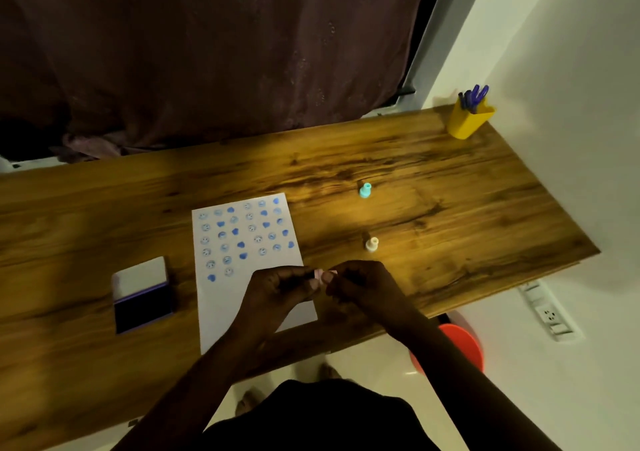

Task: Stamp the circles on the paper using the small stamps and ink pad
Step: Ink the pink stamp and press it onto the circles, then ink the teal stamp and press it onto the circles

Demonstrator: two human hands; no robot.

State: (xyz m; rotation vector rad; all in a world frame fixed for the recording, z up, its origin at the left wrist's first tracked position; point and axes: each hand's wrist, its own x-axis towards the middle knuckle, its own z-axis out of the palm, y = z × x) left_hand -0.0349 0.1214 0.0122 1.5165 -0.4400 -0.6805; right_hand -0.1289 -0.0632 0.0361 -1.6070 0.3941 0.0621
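Observation:
A white paper [221, 298] lies on the wooden desk, covered with blue stamped smileys and hearts. Left of it sits the open ink pad [143, 306], dark pad facing up, lid tilted back. My left hand [277, 291] and my right hand [363, 284] meet above the paper's lower right edge, fingers pinched together on a small pink stamp [323, 274], which is mostly hidden. A teal stamp [365, 190] stands on the desk at the right, and a cream stamp [372, 244] stands nearer to my right hand.
A yellow pen holder [467, 121] with blue pens stands at the desk's far right corner. A dark curtain hangs behind the desk [467, 208]. An orange stool [464, 343] sits below the right edge, near a wall socket [549, 315].

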